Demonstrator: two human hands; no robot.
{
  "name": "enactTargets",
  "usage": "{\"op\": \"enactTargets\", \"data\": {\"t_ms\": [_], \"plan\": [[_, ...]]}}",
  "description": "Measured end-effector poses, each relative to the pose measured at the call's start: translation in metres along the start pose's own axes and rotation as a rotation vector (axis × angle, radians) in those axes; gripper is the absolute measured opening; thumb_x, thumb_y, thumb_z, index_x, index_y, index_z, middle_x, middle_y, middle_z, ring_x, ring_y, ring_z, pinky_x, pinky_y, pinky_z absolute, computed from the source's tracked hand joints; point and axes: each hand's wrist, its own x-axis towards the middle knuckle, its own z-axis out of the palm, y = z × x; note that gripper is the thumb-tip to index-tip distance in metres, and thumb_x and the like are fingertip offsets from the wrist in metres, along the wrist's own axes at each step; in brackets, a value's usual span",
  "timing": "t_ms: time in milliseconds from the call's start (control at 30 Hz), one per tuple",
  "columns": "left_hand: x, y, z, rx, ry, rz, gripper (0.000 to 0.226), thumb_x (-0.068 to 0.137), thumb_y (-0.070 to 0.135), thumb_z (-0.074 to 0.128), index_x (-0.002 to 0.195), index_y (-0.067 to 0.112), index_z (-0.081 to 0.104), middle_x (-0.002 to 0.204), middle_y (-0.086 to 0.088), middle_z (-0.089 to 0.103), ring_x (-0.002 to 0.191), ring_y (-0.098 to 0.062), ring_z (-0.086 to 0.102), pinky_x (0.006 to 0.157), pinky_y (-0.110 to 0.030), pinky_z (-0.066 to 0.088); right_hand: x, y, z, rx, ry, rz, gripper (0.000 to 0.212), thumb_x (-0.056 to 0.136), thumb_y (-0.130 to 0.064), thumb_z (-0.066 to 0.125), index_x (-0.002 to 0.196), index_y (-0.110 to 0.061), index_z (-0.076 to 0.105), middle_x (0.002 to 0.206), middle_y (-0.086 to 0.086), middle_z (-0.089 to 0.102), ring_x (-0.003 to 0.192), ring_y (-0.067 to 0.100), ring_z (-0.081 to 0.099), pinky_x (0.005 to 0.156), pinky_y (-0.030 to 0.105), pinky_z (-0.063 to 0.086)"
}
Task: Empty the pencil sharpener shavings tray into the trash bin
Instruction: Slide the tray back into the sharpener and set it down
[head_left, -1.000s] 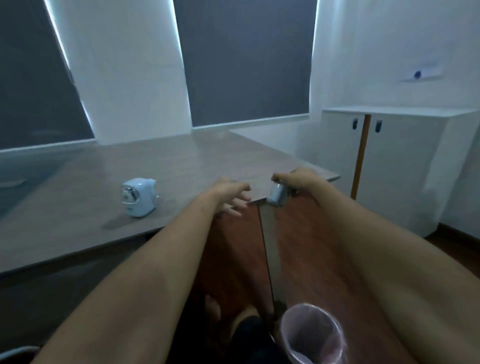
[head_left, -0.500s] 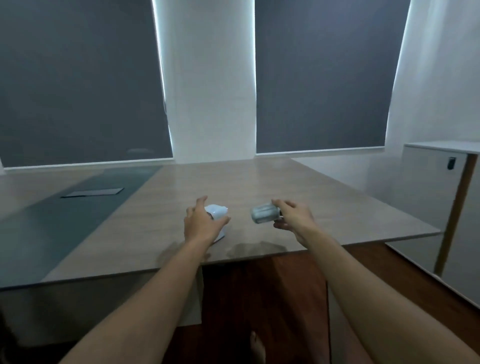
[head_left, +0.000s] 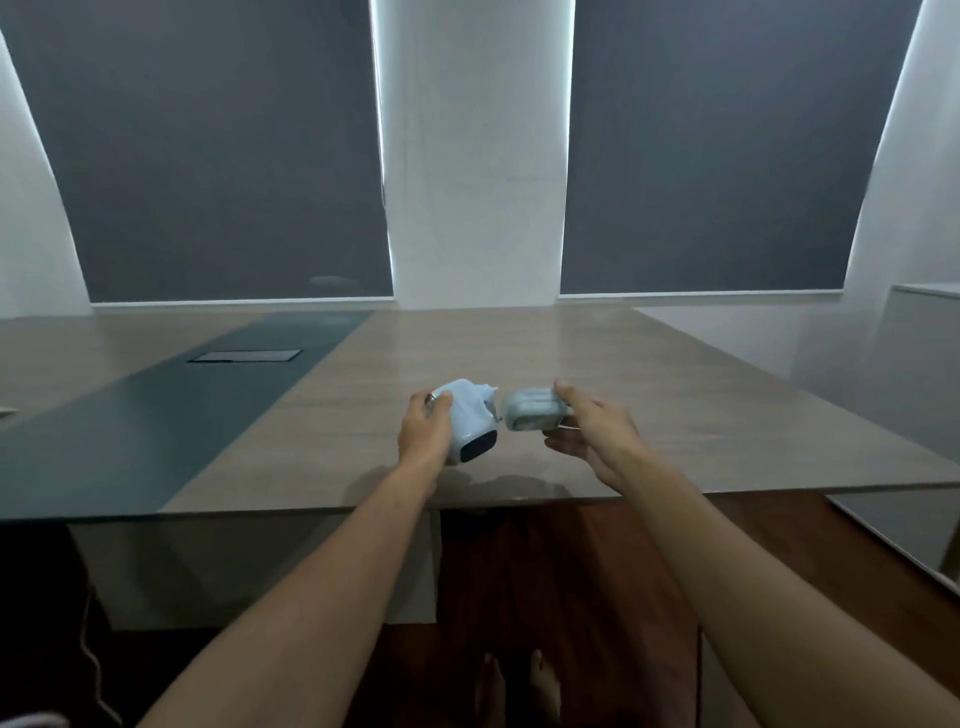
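My left hand (head_left: 426, 431) grips the pale blue pencil sharpener (head_left: 467, 421) and holds it tilted above the wooden table (head_left: 649, 415), so that its dark empty tray slot faces me and to the right. My right hand (head_left: 597, 431) holds the translucent grey shavings tray (head_left: 527, 413) by its right end, just to the right of the sharpener. A small gap separates the tray from the sharpener. The trash bin is out of view.
The table has a dark teal strip (head_left: 171, 410) with a cable hatch (head_left: 244, 356) at the left. Dark window blinds (head_left: 701, 156) fill the back wall. A white cabinet (head_left: 924, 322) stands at the right. My bare feet (head_left: 519, 686) show on the red-brown floor below the table's edge.
The view swung up from the bin to the table. My left hand took hold of the sharpener and lifted and tilted it. My right hand brought the tray close to it.
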Motion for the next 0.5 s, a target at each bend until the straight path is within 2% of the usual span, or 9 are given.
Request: {"op": "enactTargets", "data": {"t_ms": [100,233,333,433,500], "plan": [[-0.009,0.013,-0.007,-0.072,-0.069,-0.005,0.032,0.088,0.035,0.051,0.118,0.027,0.058,0.113,-0.005,0.062,0.091,-0.026,0.062,0.073,-0.046,0.057,-0.010,-0.003,0.006,-0.021,-0.019,0.002,0.026,0.085,-0.037,0.072,0.091,-0.011,0.068,0.102,0.016,0.068,0.073,0.027,0.069,0.063,0.034,0.058],[-0.017,0.030,-0.009,-0.086,-0.160,0.013,0.037,0.088,0.034,0.053,0.123,0.025,0.059,0.115,-0.004,0.063,0.089,-0.022,0.061,0.061,-0.033,0.055,-0.020,-0.007,0.011,-0.040,-0.053,-0.043,0.025,0.081,-0.034,0.076,0.089,-0.011,0.074,0.096,0.014,0.069,0.067,0.023,0.066,0.064,0.031,0.058],[-0.020,0.039,-0.004,-0.085,-0.227,0.059,0.034,0.087,0.034,0.057,0.119,0.025,0.061,0.115,-0.007,0.064,0.089,-0.023,0.063,0.052,-0.032,0.054,-0.025,-0.007,0.018,-0.074,-0.065,-0.065,0.033,0.079,-0.035,0.079,0.096,-0.008,0.073,0.102,0.015,0.073,0.074,0.025,0.071,0.067,0.032,0.060],[-0.023,0.047,0.003,-0.095,-0.228,0.090,0.033,0.086,0.035,0.060,0.117,0.027,0.061,0.116,-0.006,0.065,0.093,-0.023,0.064,0.056,-0.034,0.056,-0.027,-0.005,0.028,-0.068,-0.047,-0.089,0.038,0.080,-0.040,0.077,0.093,-0.005,0.068,0.098,0.013,0.074,0.082,0.025,0.074,0.069,0.034,0.061],[-0.023,0.047,0.002,-0.078,-0.212,0.085,0.036,0.086,0.036,0.060,0.121,0.028,0.060,0.119,-0.005,0.064,0.096,-0.022,0.064,0.061,-0.034,0.056,-0.028,-0.003,0.031,-0.063,-0.049,-0.083,0.037,0.085,-0.047,0.068,0.090,-0.010,0.070,0.095,0.008,0.075,0.085,0.023,0.073,0.068,0.034,0.061]]}}
